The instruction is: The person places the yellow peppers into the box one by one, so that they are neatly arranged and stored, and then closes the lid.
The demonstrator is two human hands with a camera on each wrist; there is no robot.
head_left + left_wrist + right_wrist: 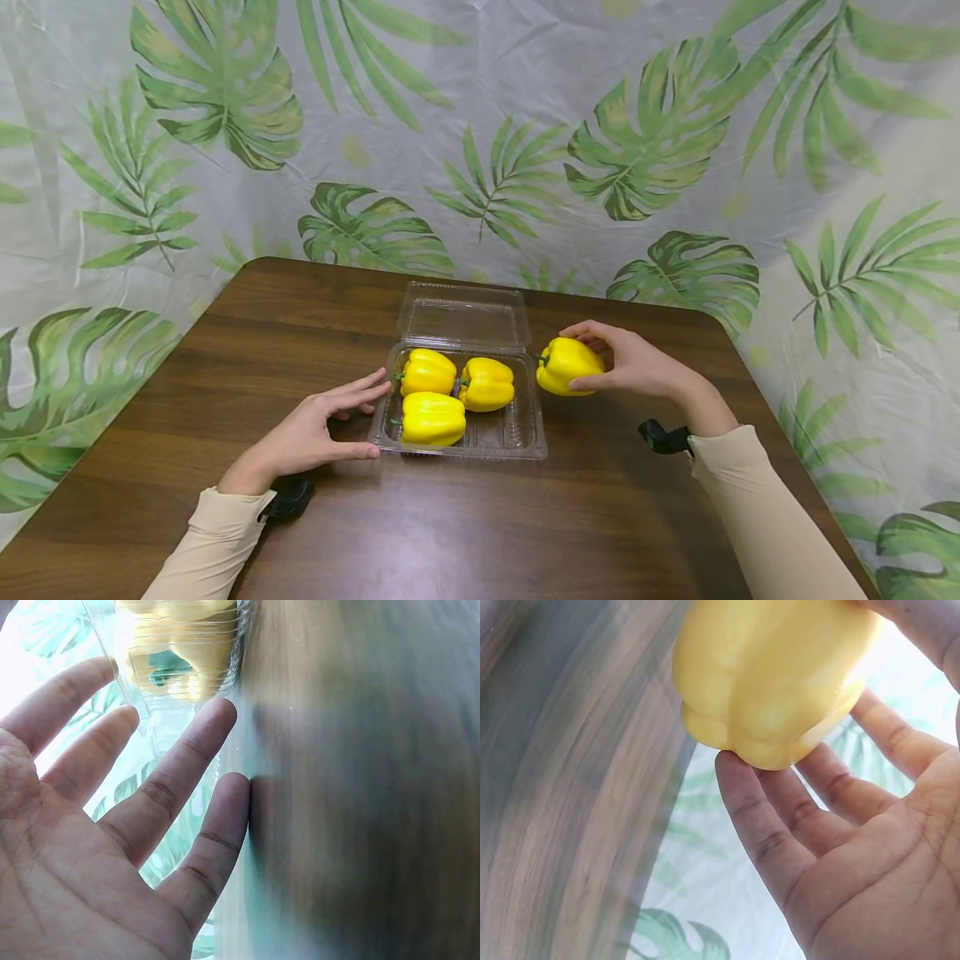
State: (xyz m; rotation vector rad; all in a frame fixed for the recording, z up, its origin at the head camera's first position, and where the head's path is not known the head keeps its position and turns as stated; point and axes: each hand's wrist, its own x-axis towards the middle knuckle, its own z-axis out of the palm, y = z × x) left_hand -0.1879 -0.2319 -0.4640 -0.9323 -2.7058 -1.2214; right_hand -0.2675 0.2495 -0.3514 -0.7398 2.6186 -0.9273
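Note:
My right hand (637, 362) grips a yellow bell pepper (567, 367) between thumb and fingers, just right of a clear plastic clamshell box (506, 440). In the right wrist view the pepper (772, 682) is held above the wooden surface, its lobed end toward the palm. Inside the box lie three more yellow peppers: one at the back left (428, 372), one at the right (487, 385), one at the front left (433, 419). Spread along the box's left edge is my left hand (307, 433), its fingers extended and fingertips right at the rim.
The box's transparent lid (463, 315) is folded back away from me. Everything stands on a dark brown wooden table (465, 525) with rounded far corners. Behind it hangs a leaf-patterned cloth (495, 83). A black band (288, 500) is on each wrist.

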